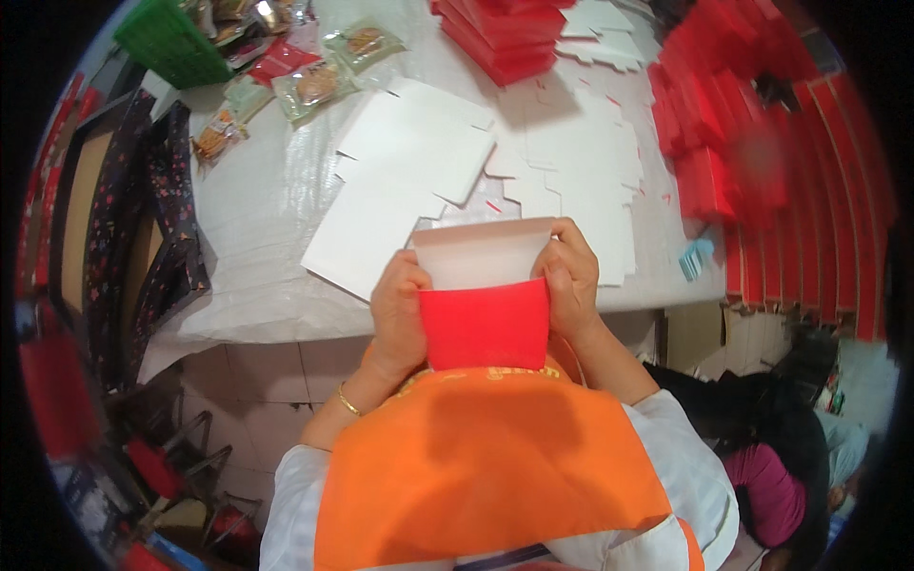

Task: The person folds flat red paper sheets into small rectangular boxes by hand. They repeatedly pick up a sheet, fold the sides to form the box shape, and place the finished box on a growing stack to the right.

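Snack packets (314, 81), green crate (171, 43), red box stacks (500, 38).

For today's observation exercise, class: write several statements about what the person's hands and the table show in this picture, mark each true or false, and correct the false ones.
1. Both hands grip one folded card piece, red outside and white inside. True: the left hand and right hand hold its two sides.
2. The card piece lies flat on the table. False: it is held up in front of the table edge.
3. White flat card sheets lie on the table. True.
4. The stack of red boxes sits right beside the left hand. False: it is at the far side of the table.
5. A green crate stands at the far left. True.
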{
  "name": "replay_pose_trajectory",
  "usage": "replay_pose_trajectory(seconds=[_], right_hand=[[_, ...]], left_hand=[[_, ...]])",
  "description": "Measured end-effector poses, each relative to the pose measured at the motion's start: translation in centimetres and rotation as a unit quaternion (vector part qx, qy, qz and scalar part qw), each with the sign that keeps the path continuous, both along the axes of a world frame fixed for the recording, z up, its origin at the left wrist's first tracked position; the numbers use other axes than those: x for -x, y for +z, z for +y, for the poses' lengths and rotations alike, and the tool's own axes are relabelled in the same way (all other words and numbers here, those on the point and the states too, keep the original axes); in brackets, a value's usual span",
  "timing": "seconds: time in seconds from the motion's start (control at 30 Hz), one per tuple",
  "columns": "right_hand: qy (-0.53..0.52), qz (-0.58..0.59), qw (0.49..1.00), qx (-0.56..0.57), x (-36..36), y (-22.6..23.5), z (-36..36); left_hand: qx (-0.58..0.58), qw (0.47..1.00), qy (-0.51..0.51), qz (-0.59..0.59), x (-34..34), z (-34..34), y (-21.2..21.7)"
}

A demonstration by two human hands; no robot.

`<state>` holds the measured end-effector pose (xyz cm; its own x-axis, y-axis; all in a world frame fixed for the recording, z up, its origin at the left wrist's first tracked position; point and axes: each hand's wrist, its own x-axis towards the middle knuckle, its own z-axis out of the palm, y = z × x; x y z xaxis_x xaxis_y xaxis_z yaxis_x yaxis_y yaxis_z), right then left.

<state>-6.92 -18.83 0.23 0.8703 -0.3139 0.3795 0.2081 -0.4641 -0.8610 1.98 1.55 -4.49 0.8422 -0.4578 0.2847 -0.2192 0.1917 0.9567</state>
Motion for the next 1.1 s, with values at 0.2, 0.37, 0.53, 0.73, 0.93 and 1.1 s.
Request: replay_pose_trajectory(seconds=[0.2,0.37,0.53,0.73,0.93,1.1], right_hand=[[0.056,0.059,0.997,-0.002,-3.5,-0.9,-0.3],[0.050,0.006,0.996,-0.071,-15.0,0.7,-1.2],[0.193,-0.001,0.941,0.277,-31.5,-3.6,-0.6],[0.195,0.131,0.862,0.449,-45.4,-5.0,3.5],[0.250,0.181,0.778,0.547,-44.2,-2.1,4.9],[0.236,0.095,0.881,0.400,-38.5,0.8,2.0]], left_hand=[[-0.005,0.993,0.019,0.113,-0.6,0.5,0.4],[-0.052,0.992,0.090,0.076,-1.8,2.5,-1.6],[0.002,0.981,0.122,0.152,-2.9,3.0,-2.0],[-0.105,0.965,0.111,0.211,-3.5,5.1,-1.9],[-0.090,0.971,0.124,0.181,-4.6,4.9,-2.2],[-0.074,0.978,0.095,0.172,-4.9,4.3,-2.0]])
